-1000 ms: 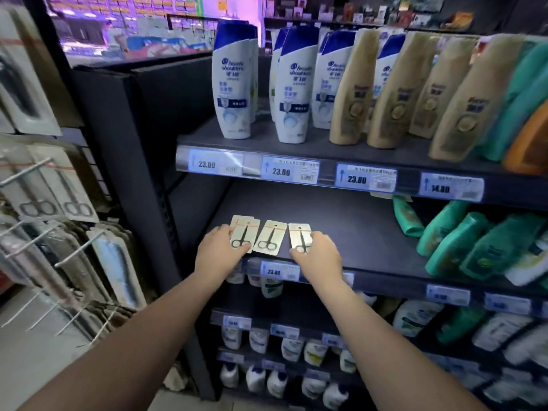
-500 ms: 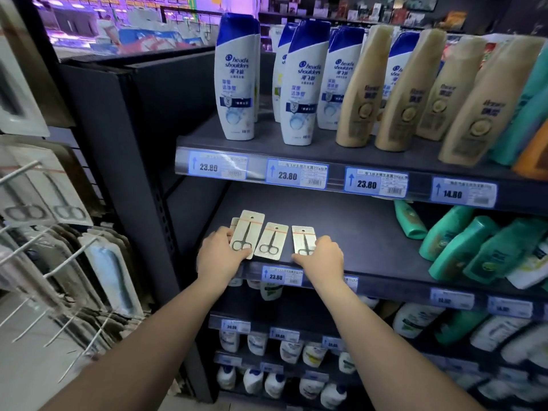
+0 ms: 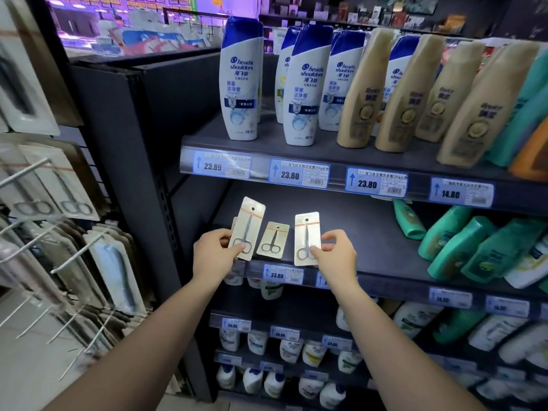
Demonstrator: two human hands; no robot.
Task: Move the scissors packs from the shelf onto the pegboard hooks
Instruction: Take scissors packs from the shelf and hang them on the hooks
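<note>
My left hand (image 3: 213, 256) pinches the lower end of one scissors pack (image 3: 248, 223), lifted upright off the dark shelf (image 3: 370, 232); the edge of another pack shows just behind it. My right hand (image 3: 336, 254) grips a second scissors pack (image 3: 307, 235), also raised upright. Between them a third scissors pack (image 3: 272, 238) lies flat on the shelf near its front edge. The pegboard hooks (image 3: 32, 170) stick out at the far left, some bare, some carrying packaged scissors (image 3: 53, 188).
Shampoo bottles (image 3: 240, 81) stand on the shelf above. Green bottles (image 3: 462, 241) lie at the right of the scissors shelf. Price labels (image 3: 283, 274) line the shelf fronts. A dark upright panel (image 3: 142, 173) separates the shelving from the pegboard. Small bottles fill the lower shelves.
Both hands have closed on a scissors pack and lifted it upright off the shelf; the middle pack stays flat. The view has shifted slightly closer.
</note>
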